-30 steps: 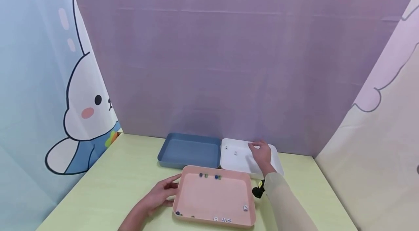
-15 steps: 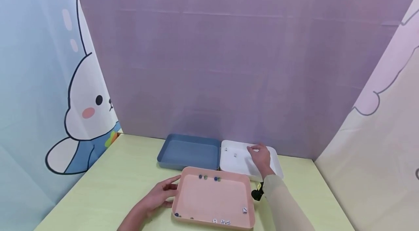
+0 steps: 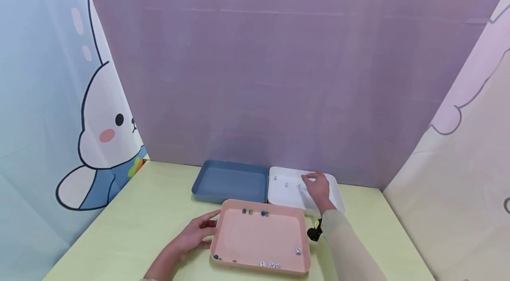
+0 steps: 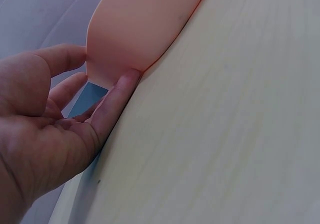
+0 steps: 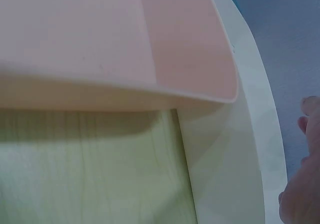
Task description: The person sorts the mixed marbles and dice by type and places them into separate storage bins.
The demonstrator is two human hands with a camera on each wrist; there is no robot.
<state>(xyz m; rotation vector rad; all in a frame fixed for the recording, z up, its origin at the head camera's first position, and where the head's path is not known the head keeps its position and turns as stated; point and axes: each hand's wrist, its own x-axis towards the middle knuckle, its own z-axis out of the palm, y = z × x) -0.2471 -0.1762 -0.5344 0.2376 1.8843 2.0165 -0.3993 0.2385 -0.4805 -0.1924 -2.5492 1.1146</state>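
A pale, wood-grained surface (image 3: 127, 219) carries three smooth, shallow, round-cornered trays: the pink tray (image 3: 259, 236) near, long axis left to right; the blue tray (image 3: 235, 183) far left; the white tray (image 3: 287, 199) far right. The left hand (image 3: 195, 233), fingers loosely spread, touches the pink tray's left wall. The right hand (image 3: 318, 187) hangs over the white tray, its tips drawn narrow; whether they pinch anything cannot be told. The relation that matters, seemingly: the lone die (image 3: 298, 251), cubic and spotted, sits at the pink tray's right side, nearward of the right hand and closer to it than to the left. Three dice (image 3: 272, 265) line the near wall; small round marbles (image 3: 250, 212) dot the far edge.
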